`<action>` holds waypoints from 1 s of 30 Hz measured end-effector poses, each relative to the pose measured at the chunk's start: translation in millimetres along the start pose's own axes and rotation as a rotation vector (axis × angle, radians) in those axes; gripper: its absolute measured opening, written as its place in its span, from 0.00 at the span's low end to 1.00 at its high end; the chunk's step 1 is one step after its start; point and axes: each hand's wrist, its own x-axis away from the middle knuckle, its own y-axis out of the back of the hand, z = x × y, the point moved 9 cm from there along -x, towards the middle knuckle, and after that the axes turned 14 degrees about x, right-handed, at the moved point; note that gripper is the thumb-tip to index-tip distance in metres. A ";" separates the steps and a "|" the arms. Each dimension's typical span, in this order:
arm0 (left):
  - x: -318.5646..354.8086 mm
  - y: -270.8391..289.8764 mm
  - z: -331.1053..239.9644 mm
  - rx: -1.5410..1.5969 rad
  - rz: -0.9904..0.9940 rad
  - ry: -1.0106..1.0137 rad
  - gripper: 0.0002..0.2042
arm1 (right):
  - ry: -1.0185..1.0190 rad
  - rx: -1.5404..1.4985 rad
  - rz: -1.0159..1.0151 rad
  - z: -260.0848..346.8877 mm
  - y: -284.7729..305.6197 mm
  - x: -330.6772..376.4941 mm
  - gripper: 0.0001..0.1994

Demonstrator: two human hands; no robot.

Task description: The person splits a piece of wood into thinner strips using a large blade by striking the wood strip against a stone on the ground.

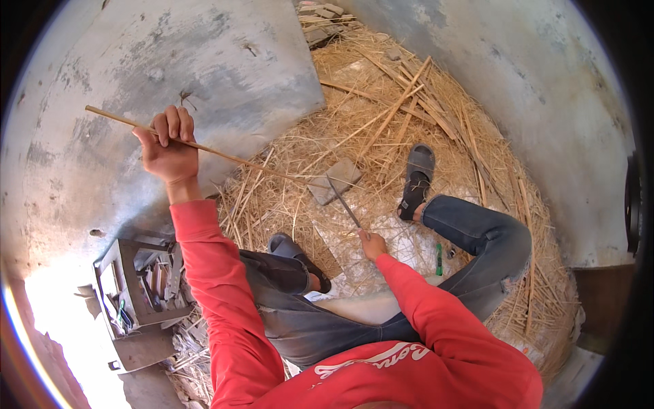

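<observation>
Person seated on the floor in a red long-sleeved top and blue jeans, legs spread over a bed of straw (381, 146). Landmark: the flat grey block (335, 180) lying on the straw between the feet.

Left hand (170, 146) raised, well to the left of the block. Grip closed around a long thin stick (204, 148), fingers curled over it. The stick runs from upper left, past the hand, down to the right, its far end reaching the block's near-left edge.

Right hand (372, 243) low, just below and right of the block. Grip closed on the handle of a blade (343, 202), a long narrow knife. The blade points up and left, its tip resting on or just over the block; cannot tell if it touches.

Grey sandal (415, 180) on one foot, just right of the block, sole partly up. The other foot in a dark sandal (296, 253), below and left of the block.

Small green object (439, 260) on a pale sheet, below right of the block, beside the knee.

More split sticks (415, 95) piled above the block, on the straw, near the wall.

Far below left of the block: a metal box (139, 290) holding assorted small tools.

Grey concrete floor (204, 61) left of the straw.
</observation>
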 end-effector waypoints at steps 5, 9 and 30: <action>8.8 10.8 -9.1 -0.198 -0.186 -0.275 0.27 | -0.013 0.013 0.044 16.3 13.7 11.6 0.39; 5.6 2.1 0.1 -0.176 -0.177 -0.343 0.27 | 0.141 0.151 -0.084 58.2 45.0 -1.4 0.37; -5.1 -7.0 14.8 -0.246 -0.166 -0.260 0.24 | 0.276 -0.362 -0.373 159.7 136.2 19.1 0.23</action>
